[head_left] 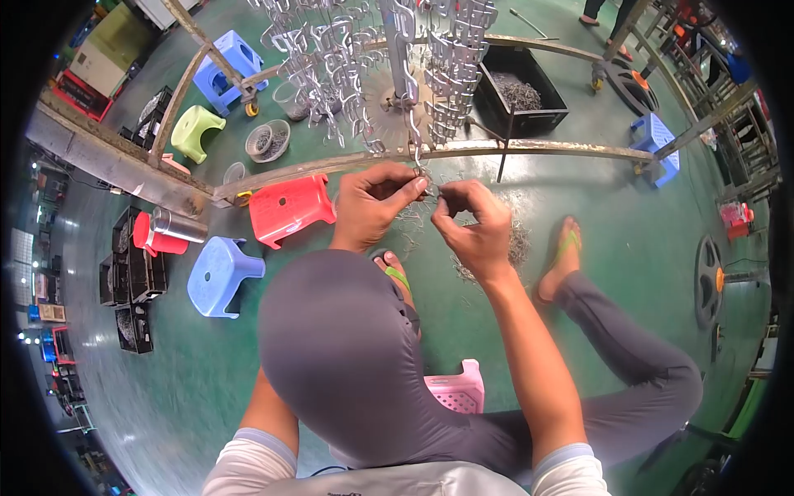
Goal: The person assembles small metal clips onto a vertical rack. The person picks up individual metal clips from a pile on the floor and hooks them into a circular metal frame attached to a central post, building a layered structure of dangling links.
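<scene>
My left hand (pixel 370 202) is closed, thumb and forefinger pinched at the lower end of a hanging strand of bent metal hooks (pixel 416 140). Just to its right, my right hand (pixel 480 227) is also pinched closed, its fingertips close to the left thumb. Whatever lies between the right fingertips is too small to make out. More strands of silvery hooks (pixel 451 91) hang above both hands around an upright pole (pixel 401 58). Below the hands, a loose pile of thin metal pieces (pixel 517 244) is spread over the green floor.
A rusty frame bar (pixel 546 147) crosses just beyond my hands. Left of me are a red stool (pixel 289 211), a blue stool (pixel 223 275) and a steel flask (pixel 179 224). A black crate (pixel 546 120) of metal parts stands beyond. A pink stool (pixel 459 388) is beneath me.
</scene>
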The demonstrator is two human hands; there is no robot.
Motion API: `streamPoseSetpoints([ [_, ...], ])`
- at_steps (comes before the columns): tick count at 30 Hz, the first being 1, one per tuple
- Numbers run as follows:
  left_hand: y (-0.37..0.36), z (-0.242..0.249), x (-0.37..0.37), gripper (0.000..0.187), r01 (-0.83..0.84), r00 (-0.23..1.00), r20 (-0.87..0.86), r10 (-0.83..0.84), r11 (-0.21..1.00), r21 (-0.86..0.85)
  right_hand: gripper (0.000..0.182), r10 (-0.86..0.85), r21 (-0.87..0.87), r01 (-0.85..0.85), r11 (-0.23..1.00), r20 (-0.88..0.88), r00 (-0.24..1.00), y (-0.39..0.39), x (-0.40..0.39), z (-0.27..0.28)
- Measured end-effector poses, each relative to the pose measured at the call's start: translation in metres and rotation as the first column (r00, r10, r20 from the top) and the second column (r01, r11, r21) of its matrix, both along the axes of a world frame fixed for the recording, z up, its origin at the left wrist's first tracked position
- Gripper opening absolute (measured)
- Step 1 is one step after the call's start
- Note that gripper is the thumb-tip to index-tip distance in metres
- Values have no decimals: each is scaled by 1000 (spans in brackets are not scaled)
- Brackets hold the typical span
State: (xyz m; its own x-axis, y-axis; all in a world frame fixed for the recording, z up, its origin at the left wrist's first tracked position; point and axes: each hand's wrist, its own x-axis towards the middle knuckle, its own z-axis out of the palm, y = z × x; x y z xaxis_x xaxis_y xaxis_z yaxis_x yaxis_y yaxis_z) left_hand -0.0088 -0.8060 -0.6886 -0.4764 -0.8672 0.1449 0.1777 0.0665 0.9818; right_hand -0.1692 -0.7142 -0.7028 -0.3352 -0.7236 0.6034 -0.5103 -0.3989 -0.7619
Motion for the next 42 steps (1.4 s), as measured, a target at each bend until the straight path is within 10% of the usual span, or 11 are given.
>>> streamPoseSetpoints([
  [23,-2,-38,2,26,64,946,307,109,863,-502,13,51,231,-61,971,48,998,-25,-7,-3],
  [29,-8,-41,-5,31,48,932,260,254,623,-781,13,45,226,-56,973,53,998,-29,-7,-5],
  [42,-7,-54,-11,31,-26,932,239,272,709,-705,12,70,243,-90,966,90,993,-31,-4,-9],
])
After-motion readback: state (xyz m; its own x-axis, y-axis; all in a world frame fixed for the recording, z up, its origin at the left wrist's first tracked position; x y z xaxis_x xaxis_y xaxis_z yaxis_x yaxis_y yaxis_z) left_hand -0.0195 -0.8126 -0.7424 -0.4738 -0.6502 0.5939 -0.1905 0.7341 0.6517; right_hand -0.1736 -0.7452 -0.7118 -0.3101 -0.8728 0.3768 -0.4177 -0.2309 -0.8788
